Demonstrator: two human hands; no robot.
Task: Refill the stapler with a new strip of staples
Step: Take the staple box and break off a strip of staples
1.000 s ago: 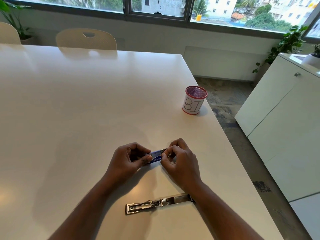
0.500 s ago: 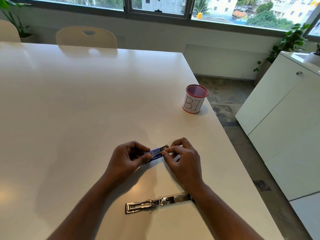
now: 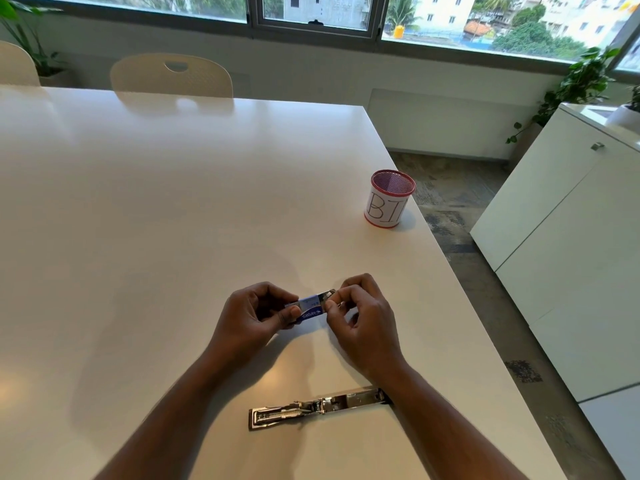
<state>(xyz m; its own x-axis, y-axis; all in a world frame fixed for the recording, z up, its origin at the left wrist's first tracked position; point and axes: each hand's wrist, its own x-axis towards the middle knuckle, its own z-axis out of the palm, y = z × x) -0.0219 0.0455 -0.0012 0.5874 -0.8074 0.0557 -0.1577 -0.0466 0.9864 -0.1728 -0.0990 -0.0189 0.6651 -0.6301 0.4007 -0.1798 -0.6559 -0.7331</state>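
The stapler [image 3: 317, 407] lies open near the table's [image 3: 138, 202] front edge, still empty. Both hands, left [image 3: 252, 315] and right [image 3: 363, 322], hold the staple box [image 3: 310, 309], pulling staples out.

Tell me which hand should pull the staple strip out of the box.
Probably the right hand: its fingertips already pinch the metal end sticking out of the box, while the left hand grips the box to steady it.

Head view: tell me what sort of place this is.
Probably an office meeting room: a large white table with cream chairs, white cabinets, and wide windows facing city buildings.
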